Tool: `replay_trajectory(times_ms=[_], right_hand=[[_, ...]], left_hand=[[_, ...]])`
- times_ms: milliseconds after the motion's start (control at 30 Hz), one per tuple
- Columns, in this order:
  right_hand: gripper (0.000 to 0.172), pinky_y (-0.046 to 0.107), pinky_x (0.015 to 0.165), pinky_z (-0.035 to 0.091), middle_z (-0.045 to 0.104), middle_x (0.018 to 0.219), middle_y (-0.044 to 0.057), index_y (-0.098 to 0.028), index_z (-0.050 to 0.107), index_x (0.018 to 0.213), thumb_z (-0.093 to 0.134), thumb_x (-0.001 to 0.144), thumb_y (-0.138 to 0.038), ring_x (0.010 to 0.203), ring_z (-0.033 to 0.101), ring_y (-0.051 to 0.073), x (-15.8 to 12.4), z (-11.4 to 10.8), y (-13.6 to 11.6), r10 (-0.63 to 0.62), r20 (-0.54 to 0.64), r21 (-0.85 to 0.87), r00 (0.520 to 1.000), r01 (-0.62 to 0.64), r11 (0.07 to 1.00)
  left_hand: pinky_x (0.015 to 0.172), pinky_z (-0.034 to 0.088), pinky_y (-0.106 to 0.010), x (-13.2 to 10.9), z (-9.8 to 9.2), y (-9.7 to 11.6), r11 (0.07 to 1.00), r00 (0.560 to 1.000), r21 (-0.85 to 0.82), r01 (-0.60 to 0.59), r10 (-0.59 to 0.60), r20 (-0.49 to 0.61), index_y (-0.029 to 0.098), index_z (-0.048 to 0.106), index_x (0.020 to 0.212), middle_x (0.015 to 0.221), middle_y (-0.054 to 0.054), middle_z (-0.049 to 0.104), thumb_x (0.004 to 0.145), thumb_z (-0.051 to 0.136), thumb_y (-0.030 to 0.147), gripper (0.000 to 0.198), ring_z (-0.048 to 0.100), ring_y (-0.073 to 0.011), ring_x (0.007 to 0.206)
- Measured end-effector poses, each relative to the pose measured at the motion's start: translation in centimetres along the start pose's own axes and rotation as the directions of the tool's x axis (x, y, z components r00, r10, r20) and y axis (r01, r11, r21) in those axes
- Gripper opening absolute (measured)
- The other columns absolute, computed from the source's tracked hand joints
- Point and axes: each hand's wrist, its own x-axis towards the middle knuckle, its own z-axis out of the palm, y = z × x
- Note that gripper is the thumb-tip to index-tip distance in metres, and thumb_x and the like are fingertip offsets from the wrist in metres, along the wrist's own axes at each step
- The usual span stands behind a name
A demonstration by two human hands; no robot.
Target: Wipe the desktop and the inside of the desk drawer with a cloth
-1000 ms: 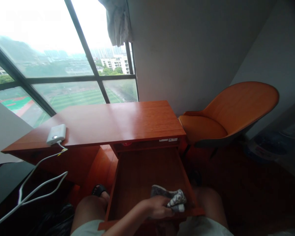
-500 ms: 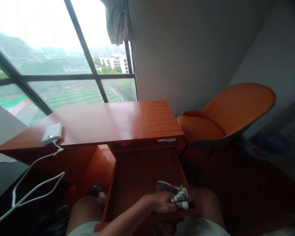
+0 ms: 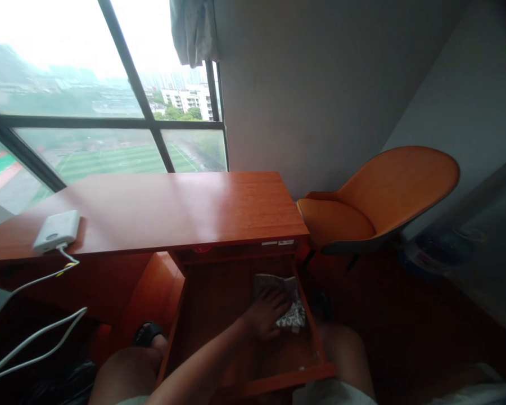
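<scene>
My left hand (image 3: 266,315) reaches into a pulled-out wooden drawer (image 3: 219,332). It lies palm down on a grey-and-white patterned cloth (image 3: 293,318), fingers spread and pressing it against the drawer's bottom near the right side wall. Part of the cloth shows flat beyond the fingertips, and another part is crumpled to the right of the hand. A few small pale specks lie near the drawer's front right corner. My right hand is not visible.
The drawer belongs to a reddish wooden desk (image 3: 185,208). A white power adapter or power bank (image 3: 59,229) rests on the desk's left, its white cable (image 3: 37,334) hanging down. To the right stand an orange chair (image 3: 388,197) and a large water bottle (image 3: 438,253). My knees flank the drawer.
My left hand and the cloth have moved from the drawer's front right corner farther back along its right side. The fingers now lie spread over the cloth. The view has shifted slightly right.
</scene>
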Motion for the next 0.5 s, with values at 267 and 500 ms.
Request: replay_trajectory(times_ms=[267, 500], right_hand=[[0.026, 0.02, 0.026, 0.031, 0.051, 0.047, -0.007, -0.047, 0.057, 0.084, 0.051, 0.062, -0.037, 0.046, 0.062, 0.022, 0.9, -0.1, -0.3, 0.018, -0.127, 0.004, 0.992, -0.018, 1.0], [0.026, 0.02, 0.023, 0.028, 0.053, 0.049, -0.004, -0.042, 0.059, 0.089, 0.055, 0.063, -0.038, 0.043, 0.059, 0.021, 4.5, 0.1, -0.5, 0.148, -0.251, 0.063, 0.957, -0.136, 0.989]], left_hand=[[0.111, 0.011, -0.05, 5.0, -0.5, -7.1, 0.971, 0.967, 0.052, 0.232, -0.224, -0.118, 0.024, 0.028, 0.143, 0.152, -0.009, 0.024, 0.075, 0.059, 0.041, 0.076, 0.021, -0.0337, 0.137], [0.1, 0.035, -0.047, 7.0, 0.0, -11.4, 0.932, 0.925, -0.03, 0.361, -0.362, -0.118, 0.029, 0.027, 0.143, 0.14, -0.007, 0.044, 0.078, 0.057, 0.039, 0.072, 0.044, -0.0332, 0.123]])
